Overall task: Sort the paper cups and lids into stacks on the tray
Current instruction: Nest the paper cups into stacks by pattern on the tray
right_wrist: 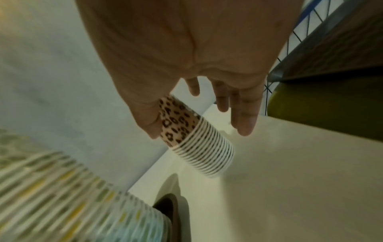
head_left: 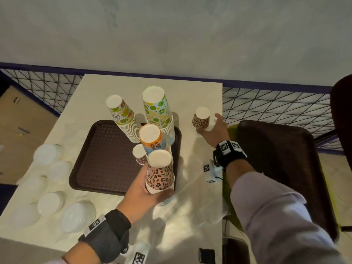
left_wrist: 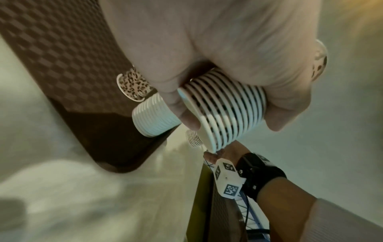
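My left hand (head_left: 156,191) grips a leopard-print stack of upside-down cups (head_left: 161,174) by its lower rims (left_wrist: 225,111), raised over the near right edge of the brown tray (head_left: 99,155). On the tray stand a watermelon-print stack (head_left: 122,119), a lime-print stack (head_left: 158,111), an orange-and-blue stack (head_left: 152,138) and a short leopard stack (head_left: 140,154). On the table right of the tray stands another leopard stack (head_left: 201,118). My right hand (head_left: 208,123) is spread round it, thumb beside its base and the straight fingers (right_wrist: 244,124) apart from the stack (right_wrist: 196,139).
Several white lids (head_left: 51,204) lie scattered on the table's left side. A second brown tray (head_left: 276,159) rests on a green seat right of the table. A wire fence (head_left: 276,111) runs behind the table. A small tagged white box (head_left: 209,172) sits near the table's right edge.
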Tool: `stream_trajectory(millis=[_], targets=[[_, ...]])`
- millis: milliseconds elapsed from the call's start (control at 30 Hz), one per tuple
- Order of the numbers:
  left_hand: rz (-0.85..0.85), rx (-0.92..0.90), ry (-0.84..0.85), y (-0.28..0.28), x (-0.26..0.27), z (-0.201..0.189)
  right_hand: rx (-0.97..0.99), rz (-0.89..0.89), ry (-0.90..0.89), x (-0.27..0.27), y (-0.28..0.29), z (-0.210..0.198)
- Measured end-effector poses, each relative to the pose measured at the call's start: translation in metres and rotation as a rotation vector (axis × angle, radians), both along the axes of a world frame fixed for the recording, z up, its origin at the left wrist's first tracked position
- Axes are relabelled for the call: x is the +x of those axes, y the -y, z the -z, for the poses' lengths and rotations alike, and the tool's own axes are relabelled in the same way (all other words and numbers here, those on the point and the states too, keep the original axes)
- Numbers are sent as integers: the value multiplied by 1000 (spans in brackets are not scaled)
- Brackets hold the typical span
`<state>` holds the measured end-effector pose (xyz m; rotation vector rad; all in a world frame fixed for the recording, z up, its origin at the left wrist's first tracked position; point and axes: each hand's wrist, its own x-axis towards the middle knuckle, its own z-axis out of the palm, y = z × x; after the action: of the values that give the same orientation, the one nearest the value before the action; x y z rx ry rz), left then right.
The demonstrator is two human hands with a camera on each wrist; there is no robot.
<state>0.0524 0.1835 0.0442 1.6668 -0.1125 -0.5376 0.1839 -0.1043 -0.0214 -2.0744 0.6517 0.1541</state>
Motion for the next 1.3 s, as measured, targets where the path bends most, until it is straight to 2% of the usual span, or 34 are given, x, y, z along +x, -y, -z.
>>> stream_trajectory(millis=[233,367,600,700,833,933,1033,1133,1300], targets=[[-125,59,32,-41,-4,0,-12,103,62,33,-19,33],[-150,81,34,-56,-4,2,-54,94,43,34,-24,36],[-167,65,60,-57,-4,0,-162,16,114,32,-24,35],[-184,52,67,-56,-5,-2,-141,55,139,20,-17,32],[-228,-15,39,-58,-4,-10,-13,214,298,-13,-12,11],[-308,-84,-10,-64,-2,-16,116,267,385,-53,-17,-17],[-356,-124,-55,-76,1,-17,218,237,365,-102,-25,-36],[-356,-77,-47,-90,6,-23,291,187,323,-150,-43,-53],[-373,-10,-50,-119,15,-32,394,-44,197,-206,-97,-70]])
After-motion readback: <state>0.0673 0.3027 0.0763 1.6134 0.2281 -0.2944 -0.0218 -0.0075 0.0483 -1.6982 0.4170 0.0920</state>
